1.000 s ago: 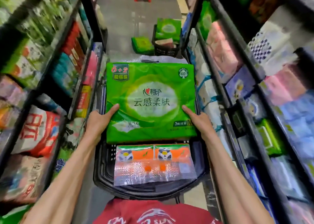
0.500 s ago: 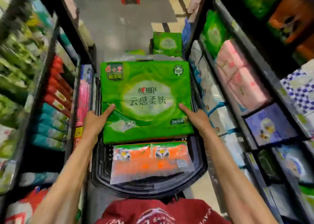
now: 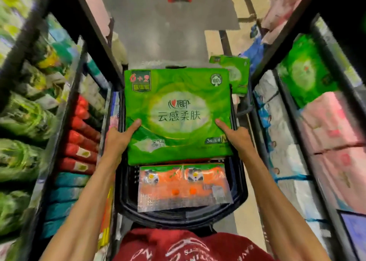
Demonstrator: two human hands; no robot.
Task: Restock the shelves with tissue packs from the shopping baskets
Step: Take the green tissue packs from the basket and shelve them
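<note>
While both hands' grip [image 3: 179, 139] clasps its edges, the glossy green tissue pack [image 3: 178, 114] lies flat.

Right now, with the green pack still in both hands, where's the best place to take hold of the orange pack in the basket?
Probably by the orange pack's near short edges, left and right, coming from above. It lies flat and wide in the basket, its near half uncovered, while its far edge sits under the green pack held by the left hand and right hand. A two-sided grip suits its soft, flat shape.

Glossy plastic-wrapped green tissue pack [image 3: 178, 114] above black plastic basket [image 3: 240, 193]
</note>
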